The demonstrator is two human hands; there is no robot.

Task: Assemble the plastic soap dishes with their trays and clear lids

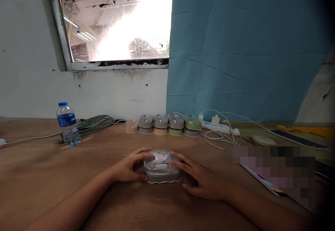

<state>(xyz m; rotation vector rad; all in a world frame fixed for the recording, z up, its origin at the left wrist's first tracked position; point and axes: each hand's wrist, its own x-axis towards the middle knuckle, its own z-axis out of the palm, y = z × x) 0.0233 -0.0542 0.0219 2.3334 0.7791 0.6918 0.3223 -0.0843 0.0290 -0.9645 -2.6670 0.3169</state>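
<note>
A small grey box with a clear, rounded lid (pixel 162 173) sits on the brown table in front of me. A round pale emblem and a light oblong tab show on its top. My left hand (pixel 128 166) grips its left side, fingers on the lid and thumb against the lower front corner. From the right, my right hand (pixel 200 177) rests spread fingertips on the lid. Its thumb is held apart, just off the box's right front corner. What lies inside the box cannot be made out.
Similar boxes in grey, beige and green (pixel 160 121) are stacked along the wall. A water bottle (pixel 68 126) and a folded grey-green cloth item (pixel 95 124) stand left. On the right are a power strip (pixel 216 127), cables, a pale mouse-shaped object (pixel 263 140) and flat devices.
</note>
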